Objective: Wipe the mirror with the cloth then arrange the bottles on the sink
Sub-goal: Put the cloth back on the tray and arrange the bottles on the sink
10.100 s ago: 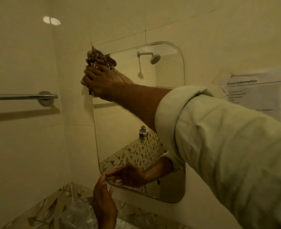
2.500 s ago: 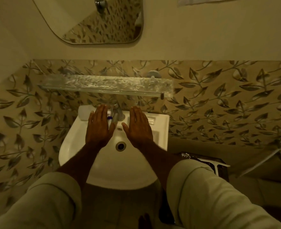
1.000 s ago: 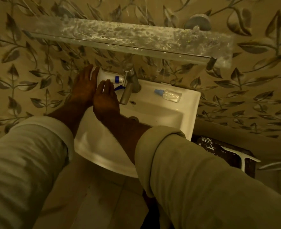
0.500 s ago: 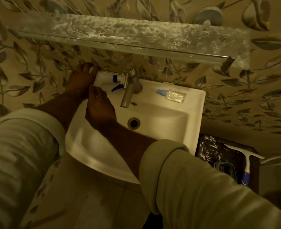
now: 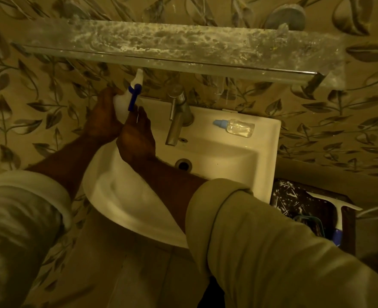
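Head view: a person's left hand [image 5: 104,121] grips a white spray bottle [image 5: 125,101] with a blue trigger, upright at the sink's [image 5: 261,165] back left corner, just left of the tap [image 5: 178,116]. The right hand [image 5: 137,136] rests against the bottle's base, fingers partly curled. A small clear bottle [image 5: 237,128] with a blue cap lies on its side on the rim right of the tap, below a glass shelf [image 5: 183,45].
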